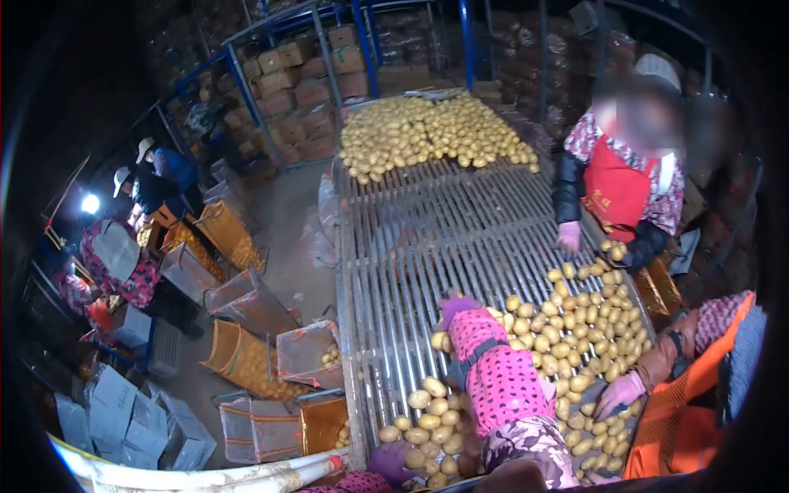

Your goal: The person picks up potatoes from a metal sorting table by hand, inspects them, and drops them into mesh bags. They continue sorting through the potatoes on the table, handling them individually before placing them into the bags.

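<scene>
My right arm, in a pink sleeve with dark dots, reaches across the slatted roller table (394, 271). Its purple-gloved hand (460, 306) is curled at the rollers, with a bit of yellow potato showing at the fingertips. Several loose potatoes lie just beside that wrist. At the near left edge, my left hand (390, 463), also in a purple glove, rests against a cluster of potatoes (431, 423); its fingers are blurred and partly hidden. A larger spread of potatoes (567, 333) covers the rollers to the right of my right arm.
A co-worker's pink-gloved hand (620, 394) is among the potatoes at right. Across the table, a person in a red apron (615, 189) stands at the edge. More potatoes (427, 131) lie at the far end. Open bags (251, 357) and several workers are on the left.
</scene>
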